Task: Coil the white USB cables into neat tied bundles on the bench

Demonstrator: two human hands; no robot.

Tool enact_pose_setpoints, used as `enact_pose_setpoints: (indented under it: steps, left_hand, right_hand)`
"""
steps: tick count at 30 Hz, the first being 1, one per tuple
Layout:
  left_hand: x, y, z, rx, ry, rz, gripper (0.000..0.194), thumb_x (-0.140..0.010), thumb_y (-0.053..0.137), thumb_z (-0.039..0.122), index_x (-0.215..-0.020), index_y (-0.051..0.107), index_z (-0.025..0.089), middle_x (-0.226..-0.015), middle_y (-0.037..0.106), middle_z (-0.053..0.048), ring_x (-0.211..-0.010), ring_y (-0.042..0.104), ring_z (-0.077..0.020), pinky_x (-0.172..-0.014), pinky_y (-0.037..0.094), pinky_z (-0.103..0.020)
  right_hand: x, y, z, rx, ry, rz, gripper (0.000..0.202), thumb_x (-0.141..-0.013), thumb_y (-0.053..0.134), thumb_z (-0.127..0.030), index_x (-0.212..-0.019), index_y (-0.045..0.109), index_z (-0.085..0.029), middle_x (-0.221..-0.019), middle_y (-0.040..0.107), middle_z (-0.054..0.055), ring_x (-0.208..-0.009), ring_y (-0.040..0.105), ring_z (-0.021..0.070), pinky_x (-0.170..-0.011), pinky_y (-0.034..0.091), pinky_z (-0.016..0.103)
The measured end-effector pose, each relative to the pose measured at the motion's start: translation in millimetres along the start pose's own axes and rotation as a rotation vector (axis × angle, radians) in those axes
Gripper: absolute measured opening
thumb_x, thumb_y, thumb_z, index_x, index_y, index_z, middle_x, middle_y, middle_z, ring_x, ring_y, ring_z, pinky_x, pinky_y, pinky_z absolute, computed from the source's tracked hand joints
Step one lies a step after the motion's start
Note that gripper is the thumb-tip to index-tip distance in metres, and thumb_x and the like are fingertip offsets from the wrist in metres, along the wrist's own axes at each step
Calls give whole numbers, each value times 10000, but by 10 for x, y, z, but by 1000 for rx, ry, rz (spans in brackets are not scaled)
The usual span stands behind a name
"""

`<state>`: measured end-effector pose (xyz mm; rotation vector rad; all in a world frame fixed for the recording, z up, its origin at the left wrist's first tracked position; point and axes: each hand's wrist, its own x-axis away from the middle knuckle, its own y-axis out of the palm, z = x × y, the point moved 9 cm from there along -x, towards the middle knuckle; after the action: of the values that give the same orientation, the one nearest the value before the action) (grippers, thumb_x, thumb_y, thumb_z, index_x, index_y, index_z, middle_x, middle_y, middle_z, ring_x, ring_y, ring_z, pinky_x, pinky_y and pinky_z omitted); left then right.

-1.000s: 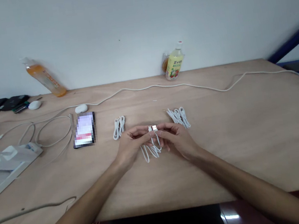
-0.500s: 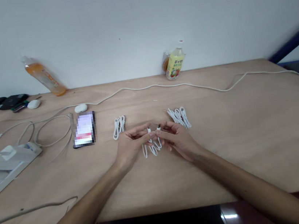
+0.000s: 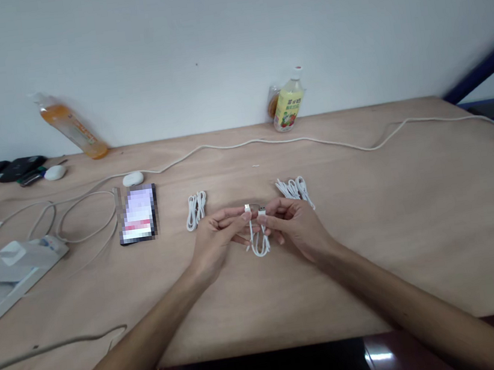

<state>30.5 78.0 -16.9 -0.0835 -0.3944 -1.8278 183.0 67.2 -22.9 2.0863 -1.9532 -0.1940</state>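
Observation:
Between my two hands a white USB cable hangs in a loop over the table. My left hand pinches one plug end, its metal tip pointing away from me. In the fingers of my right hand is the other white plug, with a dark tip. The two plugs stand side by side, a small gap apart. Just beyond my left hand lies a coiled white cable. Beyond my right hand rests a bundle of coiled white cables.
A phone lies to the left, with a white earbud case behind it. A white power strip sits at far left. Along the wall stand an orange drink bottle and a yellow-labelled bottle. A long white cord crosses the table.
The plugs have tilted and turned in my fingers, showing the left plug's metal tip more. The hanging loops have drawn closer together. The other cables stay where they were.

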Motion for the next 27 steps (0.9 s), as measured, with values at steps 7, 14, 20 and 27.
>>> enact_pose_setpoints:
  steps: [7, 14, 20, 27]
  left_hand:
    - [-28, -37, 4, 10, 14, 23, 534, -692, 976, 511, -1035, 812, 135, -906, 860, -122, -784, 824, -273, -632, 636, -320]
    - [-4, -8, 4, -11, -9, 25, 534, -697, 969, 529, -1026, 816, 138, -846, 850, -100, -687, 788, -225, -609, 616, -300]
    - [-9, 5, -12, -6, -14, 16, 509, -697, 969, 528, -996, 814, 145, -847, 848, -97, -701, 785, -220, -598, 600, -289]
    - [-23, 0, -29, 5, -19, 12, 530, -674, 980, 531, -985, 809, 137, -841, 845, -103, -748, 804, -246, -583, 591, -279]
  right_hand:
    - [-6, -15, -7, -14, 9, 28, 340, -676, 984, -462, -800, 804, -201, -688, 776, 30, -556, 681, 148, -413, 482, 217]
    - [13, -20, -28, 20, 33, 79, 369, -612, 1005, -470, -744, 786, -204, -585, 724, 4, -461, 600, 126, -386, 455, 227]
    - [17, -32, -37, 54, 30, 90, 375, -618, 997, -482, -742, 771, -210, -586, 714, 1, -465, 599, 129, -380, 446, 228]
    - [19, -35, -50, 101, -5, 92, 412, -644, 978, -537, -748, 763, -201, -579, 713, 10, -437, 567, 117, -370, 434, 225]
